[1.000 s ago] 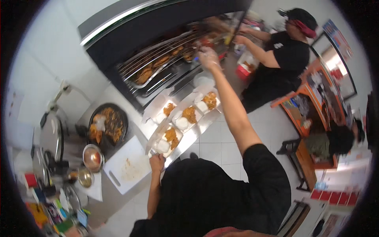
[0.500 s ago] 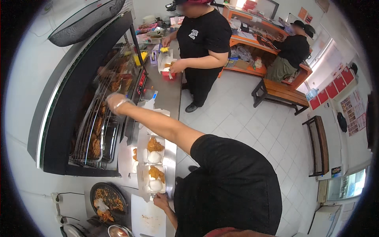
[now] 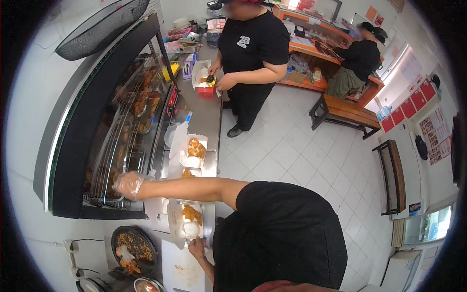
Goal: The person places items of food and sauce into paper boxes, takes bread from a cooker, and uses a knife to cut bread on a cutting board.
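My right hand (image 3: pixel 129 186), in a clear plastic glove, reaches into the lower end of the glass-fronted warming cabinet (image 3: pixel 43 160). Its fingers bend toward the wire rack and are partly blurred, so whether they hold anything is unclear. My bare left hand (image 3: pixel 197 247) is closed at the near edge of an open white food box (image 3: pixel 174 221). Inside that box lie a piece of fried chicken (image 3: pixel 191 212) and a white mound of rice (image 3: pixel 191 228). My right forearm covers part of another filled box. A further open box (image 3: pixel 179 152) with chicken and rice stands beyond it.
A black pan (image 3: pixel 138 238) with fried crumbs and a white board (image 3: pixel 180 270) are near my left hand. A co-worker (image 3: pixel 250 44) handles a red and white box (image 3: pixel 206 90) farther along the steel counter. Another person (image 3: pixel 360 61) is by an orange counter; a wooden bench (image 3: pixel 348 114) stands nearby.
My gloved right hand has moved nearer along the warming cabinet, and my arm now crosses a middle box. My left hand has barely moved. The co-worker's hands have come together over their box.
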`<action>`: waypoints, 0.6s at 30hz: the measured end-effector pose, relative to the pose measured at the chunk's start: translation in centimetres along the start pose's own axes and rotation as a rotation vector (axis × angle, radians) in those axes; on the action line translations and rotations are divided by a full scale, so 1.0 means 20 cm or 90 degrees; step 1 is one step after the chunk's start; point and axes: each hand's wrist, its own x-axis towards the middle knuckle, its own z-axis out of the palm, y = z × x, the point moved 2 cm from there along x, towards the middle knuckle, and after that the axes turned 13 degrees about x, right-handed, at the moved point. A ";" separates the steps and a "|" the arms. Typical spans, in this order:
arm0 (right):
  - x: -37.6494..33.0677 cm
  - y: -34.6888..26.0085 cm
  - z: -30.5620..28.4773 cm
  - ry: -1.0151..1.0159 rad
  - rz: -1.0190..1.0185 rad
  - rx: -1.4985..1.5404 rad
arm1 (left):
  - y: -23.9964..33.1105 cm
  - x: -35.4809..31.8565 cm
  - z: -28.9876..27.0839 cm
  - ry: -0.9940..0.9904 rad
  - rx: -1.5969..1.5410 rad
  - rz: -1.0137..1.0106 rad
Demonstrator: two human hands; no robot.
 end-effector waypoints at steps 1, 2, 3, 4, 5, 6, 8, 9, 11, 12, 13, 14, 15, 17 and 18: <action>-0.04 0.00 0.02 0.080 -0.028 0.028 | 0.00 0.01 0.03 -0.001 -0.004 -0.009; -0.04 -0.05 0.03 0.057 -0.027 0.066 | 0.01 -0.01 0.03 0.013 -0.010 -0.025; -0.05 -0.09 0.02 0.034 -0.029 0.105 | 0.01 -0.02 0.03 0.016 -0.025 -0.029; -0.05 -0.12 0.02 0.006 -0.014 0.175 | 0.02 -0.02 0.03 0.016 -0.037 -0.032; -0.06 -0.13 0.02 -0.020 0.006 0.242 | 0.02 -0.02 0.03 0.017 -0.049 -0.035; -0.07 -0.19 0.02 -0.023 -0.008 0.257 | 0.03 -0.04 0.02 0.026 -0.050 -0.057; -0.08 -0.27 0.03 -0.028 -0.032 0.281 | -0.06 -0.03 -0.02 0.026 0.030 -0.016; -0.08 -0.20 0.11 -0.027 -0.019 0.297 | -0.01 -0.03 -0.01 0.003 0.000 -0.022; -0.11 -0.23 0.10 -0.026 0.027 0.332 | 0.18 -0.13 -0.04 -0.027 -0.068 -0.056; -0.13 -0.24 0.10 -0.024 0.051 0.348 | 0.20 -0.15 -0.04 -0.021 -0.067 -0.061; -0.13 -0.23 0.09 -0.035 0.029 0.348 | 0.23 -0.16 -0.05 -0.016 -0.066 -0.064; -0.14 -0.22 0.07 -0.048 0.021 0.356 | 0.25 -0.17 -0.06 -0.013 -0.063 -0.067; -0.15 -0.27 0.05 -0.072 0.001 0.375 | 0.26 -0.23 -0.10 0.001 -0.087 -0.079; -0.24 -0.30 -0.03 -0.114 -0.006 0.418 | 0.30 -0.29 -0.15 0.015 -0.132 -0.094; -0.33 -0.21 -0.04 -0.103 0.068 0.543 | 0.42 -0.29 -0.15 0.079 -0.111 -0.009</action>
